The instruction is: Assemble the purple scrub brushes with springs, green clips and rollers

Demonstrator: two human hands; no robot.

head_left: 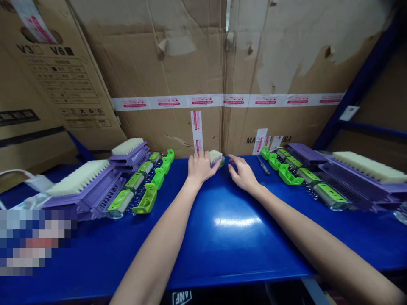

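At the back middle of the blue table, my left hand [200, 167] is closed on a small purple brush block [216, 156] with pale bristles facing up. Its thumb lies along the near side, and the fingers partly cover the block. A bit of green shows at the block's right end. Just right of it, my right hand [243, 173] is open and holds nothing, its fingers apart and pointing toward the block. A dark pen-like tool [263, 165] lies on the table beyond my right hand.
Green brackets [149, 198], clear-cased green pieces [121, 201] and purple brush blocks [79, 180] line the left side. Similar green brackets [288, 174] and brush blocks [369, 167] stand on the right. Large cardboard [171, 76] walls the back; a blue post [352, 89] slants at right.
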